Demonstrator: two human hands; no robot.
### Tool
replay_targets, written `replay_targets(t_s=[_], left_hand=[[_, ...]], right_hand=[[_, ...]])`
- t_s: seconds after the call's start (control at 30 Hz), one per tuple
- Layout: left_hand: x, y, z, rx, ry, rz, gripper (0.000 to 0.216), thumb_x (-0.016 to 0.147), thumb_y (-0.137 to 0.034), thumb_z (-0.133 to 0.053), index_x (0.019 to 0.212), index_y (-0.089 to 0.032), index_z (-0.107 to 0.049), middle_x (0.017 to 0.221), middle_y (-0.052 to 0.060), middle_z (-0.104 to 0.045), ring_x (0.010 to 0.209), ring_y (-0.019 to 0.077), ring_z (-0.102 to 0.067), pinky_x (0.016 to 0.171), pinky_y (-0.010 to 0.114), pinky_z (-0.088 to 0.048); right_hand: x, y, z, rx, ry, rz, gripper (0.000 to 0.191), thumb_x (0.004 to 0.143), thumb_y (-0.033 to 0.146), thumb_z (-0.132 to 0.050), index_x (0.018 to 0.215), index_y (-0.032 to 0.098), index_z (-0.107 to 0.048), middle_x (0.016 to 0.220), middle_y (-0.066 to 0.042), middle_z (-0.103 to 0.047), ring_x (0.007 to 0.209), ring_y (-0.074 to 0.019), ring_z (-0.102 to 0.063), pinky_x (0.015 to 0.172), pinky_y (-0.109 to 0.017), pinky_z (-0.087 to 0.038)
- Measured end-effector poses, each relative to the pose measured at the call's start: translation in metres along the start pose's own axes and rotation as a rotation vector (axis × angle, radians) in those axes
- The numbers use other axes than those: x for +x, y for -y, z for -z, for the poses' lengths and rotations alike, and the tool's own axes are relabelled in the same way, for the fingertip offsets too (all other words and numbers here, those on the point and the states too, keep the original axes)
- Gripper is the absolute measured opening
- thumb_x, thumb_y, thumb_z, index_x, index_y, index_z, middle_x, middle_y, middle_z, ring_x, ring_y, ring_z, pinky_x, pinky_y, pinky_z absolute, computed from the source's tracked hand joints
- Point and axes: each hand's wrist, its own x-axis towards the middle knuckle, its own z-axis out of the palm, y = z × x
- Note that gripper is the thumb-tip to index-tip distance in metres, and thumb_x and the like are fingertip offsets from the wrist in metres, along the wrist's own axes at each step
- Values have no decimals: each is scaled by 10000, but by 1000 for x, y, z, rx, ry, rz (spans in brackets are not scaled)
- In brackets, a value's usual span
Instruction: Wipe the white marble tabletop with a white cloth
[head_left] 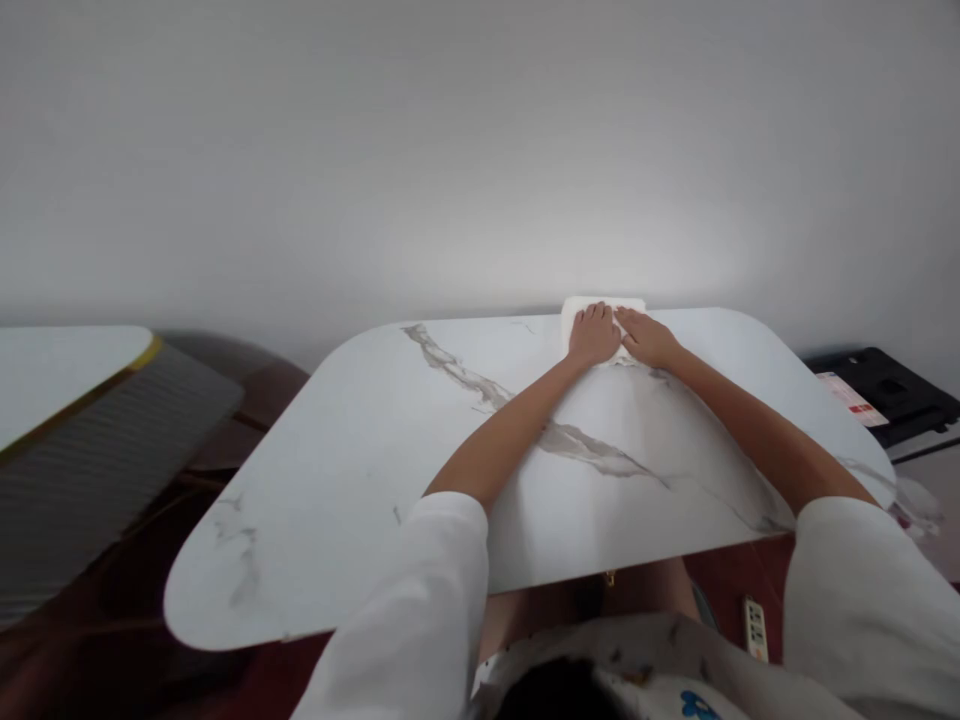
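Note:
A folded white cloth (574, 309) lies on the white marbled tabletop (322, 460) at its far edge, against the wall. My left hand (595, 334) rests flat on the cloth, its fingers stretched out toward the wall. Close beside it, my right hand (648, 339) lies on the cloth's right part, fingers extended and pointing left. Both palms face down, and the two hands nearly touch. Part of the cloth is hidden under them.
A plain pale wall (450, 150) rises behind the table. To the left stands another white-topped table (67, 370) with a yellow edge. A black case (892, 385) sits at the right. On the red floor below lies a power strip (756, 628).

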Motion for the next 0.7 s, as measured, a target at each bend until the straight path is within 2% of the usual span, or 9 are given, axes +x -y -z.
replay_targets(t_s=[0.17,0.4,0.5,0.6,0.7], left_hand=[[-46,-22,16,7,32,-38,442,909,-231,-303,1312,-87,-412,1403,135,-410,1292,238,-348,1065,384,-255],[-128,-57,61,80,117,-16,454,898,-240,-317,1277,-27,-448,1316,183,-486,1221,283,-417,1019,410,-325],[-166,-69,79,95,180,-47,472,900,-270,-315,1282,-27,-446,1321,196,-482,1233,298,-413,1035,429,-313],[-201,-80,89,47,216,-84,518,910,-347,-318,1327,-54,-410,1385,176,-432,1298,299,-356,1078,433,-271],[-218,-94,90,-28,236,-116,546,917,-377,-320,1370,-76,-361,1450,143,-354,1358,290,-270,1110,428,-233]], right_hand=[[-47,28,13,13,-25,23,574,841,229,-339,1402,109,-349,1440,-92,-394,1333,-234,-341,1100,-454,-294],[-114,94,42,49,-10,71,603,817,198,-389,1415,144,-338,1420,-81,-427,1328,-245,-349,1094,-463,-311],[-148,119,57,85,12,120,620,813,197,-386,1425,129,-315,1433,-95,-404,1341,-248,-324,1094,-474,-305],[-182,132,71,125,40,157,638,809,202,-386,1436,132,-288,1455,-97,-367,1353,-238,-300,1093,-468,-307],[-209,130,81,148,52,166,656,803,197,-392,1443,124,-267,1470,-105,-334,1363,-224,-276,1098,-453,-304]])
